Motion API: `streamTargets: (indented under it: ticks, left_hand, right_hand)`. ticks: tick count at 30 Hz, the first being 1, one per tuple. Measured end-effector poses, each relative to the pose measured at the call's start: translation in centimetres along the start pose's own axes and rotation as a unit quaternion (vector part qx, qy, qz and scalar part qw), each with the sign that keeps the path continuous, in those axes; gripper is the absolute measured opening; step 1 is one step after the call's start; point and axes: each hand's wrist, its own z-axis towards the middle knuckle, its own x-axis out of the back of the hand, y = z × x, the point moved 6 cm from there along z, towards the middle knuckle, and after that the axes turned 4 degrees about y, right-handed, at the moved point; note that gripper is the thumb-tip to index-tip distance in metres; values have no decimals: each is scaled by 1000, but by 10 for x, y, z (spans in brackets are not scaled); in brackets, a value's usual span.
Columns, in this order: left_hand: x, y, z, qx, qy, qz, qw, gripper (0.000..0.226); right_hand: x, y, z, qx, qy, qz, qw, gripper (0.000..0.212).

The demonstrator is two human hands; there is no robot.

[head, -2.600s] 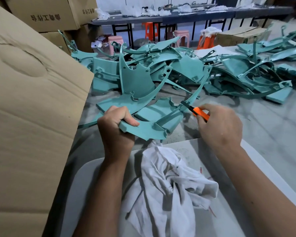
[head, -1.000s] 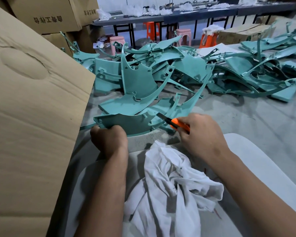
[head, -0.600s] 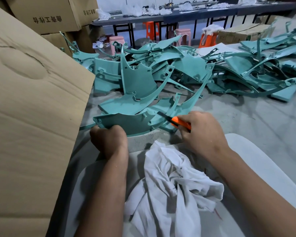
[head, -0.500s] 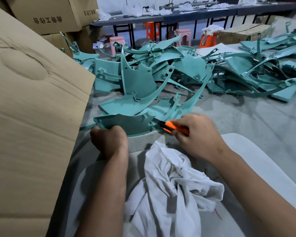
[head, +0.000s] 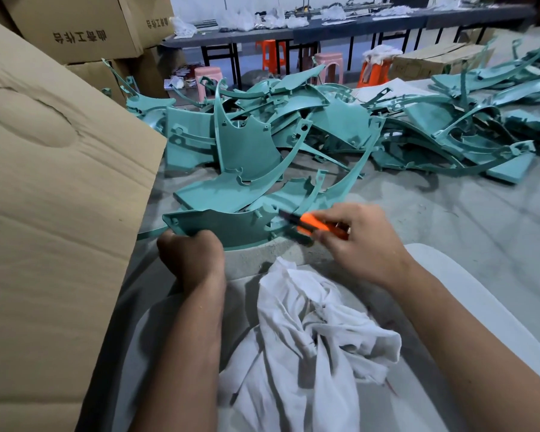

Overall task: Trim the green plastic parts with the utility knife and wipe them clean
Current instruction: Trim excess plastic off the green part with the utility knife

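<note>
My left hand (head: 190,259) grips the near left edge of a curved green plastic part (head: 231,226), holding it on edge just above the floor. My right hand (head: 360,241) holds an orange utility knife (head: 314,226); its dark tip lies against the part's right end. A crumpled white rag (head: 306,344) rests on a pale surface (head: 468,294) in front of me, between my forearms.
A big heap of green plastic parts (head: 325,126) covers the concrete floor ahead and to the right. A large cardboard sheet (head: 53,188) stands close on my left, with stacked boxes (head: 85,23) behind it. Tables and plastic stools (head: 328,65) line the back.
The green part was turned from lying flat in my left hand to standing on edge. My right hand brought the knife left to the part's right end and keeps working there.
</note>
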Motion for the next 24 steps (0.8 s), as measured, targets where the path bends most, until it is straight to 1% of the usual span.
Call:
streamTargets:
  ticks: [1,3,4,6,9,11,13,15,18,19,21,24]
  left_hand:
    - [-1,2,0,-10,-11,-2,1000,44]
    - [-3,6,1,-37,-32,-12,999,46]
    - [-3,8,2,-52,-38,-16,998,46]
    - [-2,12,3,-77,-45,-24,996,44]
    - [-3,21,0,-119,-54,-69,989,33]
    - [-3,28,-2,-146,-64,-96,982,43]
    - [-3,29,-1,-159,-75,-111,978,46]
    - [-1,27,5,-161,-70,-118,977,45]
    - [0,22,12,-138,-65,-122,981,31]
    - [-1,21,12,-137,-71,-123,980,31]
    - [-3,24,8,-153,-83,-136,975,39]
    - [-2,28,1,-165,-81,-145,972,51]
  right_hand:
    - [6,8,2,-20,46,-30,998,19]
    - [21,22,6,-58,132,-113,983,23]
    - [28,28,7,-77,159,-134,975,26]
    - [35,38,7,-106,185,-144,966,31]
    - [34,45,7,-118,185,-153,964,34]
    - [29,46,9,-123,159,-155,967,35]
    - [27,47,10,-119,135,-148,972,34]
    - [28,46,10,-110,120,-144,976,32]
    - [30,45,8,-98,112,-143,978,33]
    - [30,43,8,-88,115,-144,979,33]
    - [30,37,6,-75,127,-150,978,35]
    - [27,35,7,-94,130,-157,974,36]
